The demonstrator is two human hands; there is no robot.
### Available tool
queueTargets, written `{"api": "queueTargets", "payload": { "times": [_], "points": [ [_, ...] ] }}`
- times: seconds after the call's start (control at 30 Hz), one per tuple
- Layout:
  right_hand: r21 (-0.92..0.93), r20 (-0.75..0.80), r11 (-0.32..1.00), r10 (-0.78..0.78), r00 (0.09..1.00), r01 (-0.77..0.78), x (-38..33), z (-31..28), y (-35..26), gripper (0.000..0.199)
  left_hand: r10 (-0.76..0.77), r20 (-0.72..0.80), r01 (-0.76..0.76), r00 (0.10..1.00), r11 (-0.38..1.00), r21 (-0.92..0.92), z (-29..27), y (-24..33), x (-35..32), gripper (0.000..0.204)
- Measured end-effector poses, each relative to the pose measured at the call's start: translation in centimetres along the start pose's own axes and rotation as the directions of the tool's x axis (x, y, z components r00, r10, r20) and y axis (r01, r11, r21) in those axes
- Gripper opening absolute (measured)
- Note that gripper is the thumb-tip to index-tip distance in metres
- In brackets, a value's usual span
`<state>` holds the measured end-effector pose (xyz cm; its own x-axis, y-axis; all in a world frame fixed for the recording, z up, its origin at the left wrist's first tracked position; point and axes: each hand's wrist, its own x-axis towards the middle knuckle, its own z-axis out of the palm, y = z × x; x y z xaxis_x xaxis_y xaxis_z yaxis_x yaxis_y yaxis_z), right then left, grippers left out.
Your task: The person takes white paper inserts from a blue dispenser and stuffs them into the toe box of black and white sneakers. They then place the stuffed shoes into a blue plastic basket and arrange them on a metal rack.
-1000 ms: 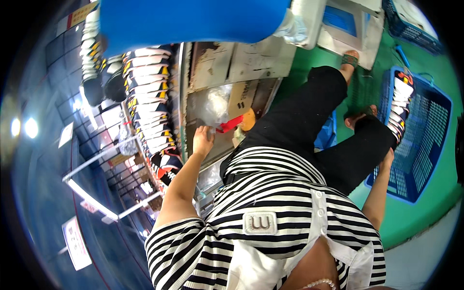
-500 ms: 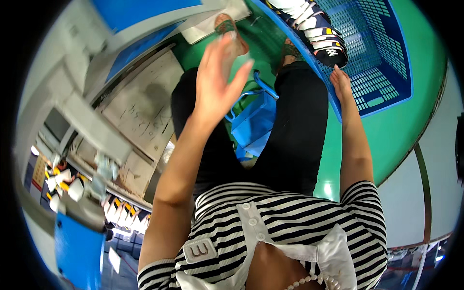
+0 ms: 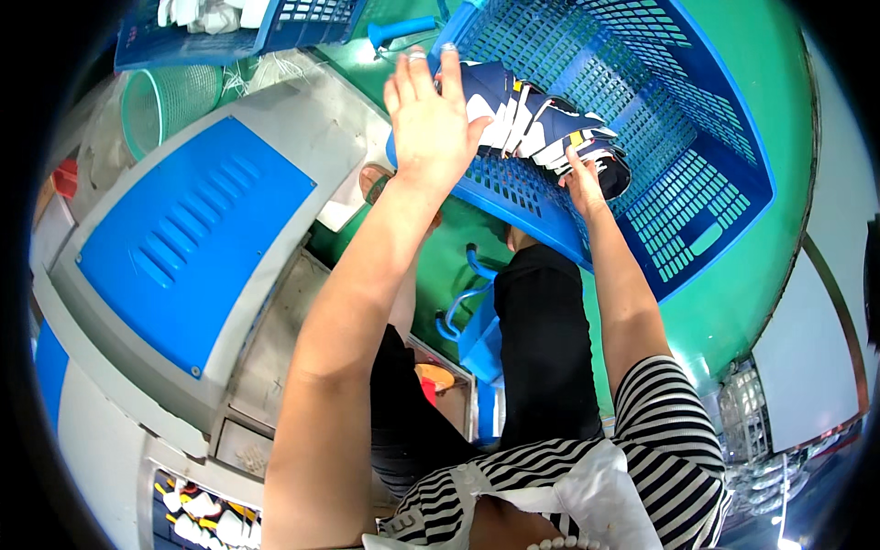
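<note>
Navy-white shoe uppers point(image 3: 529, 121) | left end: left fingers point(image 3: 421, 81) | right end: right fingers point(image 3: 577, 167)

1. We see one dark letter-like mark on the pale badge point(image 3: 401, 523) of the striped shirt point(image 3: 674, 403), shown at a slant.
2. Beyond that, we can make out no readable lettering.

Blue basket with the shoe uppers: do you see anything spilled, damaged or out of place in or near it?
Nothing spilled or damaged stands out in the blue basket; the shoe uppers lie packed in a row. Outside it, white strings beside the green mesh bin look untidy, spread loosely.
</note>
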<state>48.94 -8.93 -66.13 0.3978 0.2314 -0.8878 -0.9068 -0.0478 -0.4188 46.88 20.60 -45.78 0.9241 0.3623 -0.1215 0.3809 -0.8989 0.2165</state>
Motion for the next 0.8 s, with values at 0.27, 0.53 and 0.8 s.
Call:
{"api": "queueTargets", "payload": {
  "times": [0.27, 0.53, 0.8],
  "points": [
    [-0.214, 0.022, 0.973, -0.089, 0.996, 0.092, -0.2, 2.5, -1.7, 0.092, -0.031, 0.144, 0.025, 0.989, 0.999, 0.043, 0.1, 1.6, -2.4, 0.082],
    [-0.094, -0.003, 0.992, 0.088, 0.996, -0.087, -1.4, 5.6, -3.7, 0.048, 0.066, 0.134, -0.034, 0.989, 0.973, -0.227, 1.2, -0.2, -0.1, 0.083],
    [0.443, 0.401, 0.889, -0.083, 0.912, -0.114, -10.7, 2.5, -9.7, 0.033, 0.459, 0.000, -0.328, 0.888, 0.634, -0.700, -19.0, 12.0, -0.8, 0.086]
  ]
}}
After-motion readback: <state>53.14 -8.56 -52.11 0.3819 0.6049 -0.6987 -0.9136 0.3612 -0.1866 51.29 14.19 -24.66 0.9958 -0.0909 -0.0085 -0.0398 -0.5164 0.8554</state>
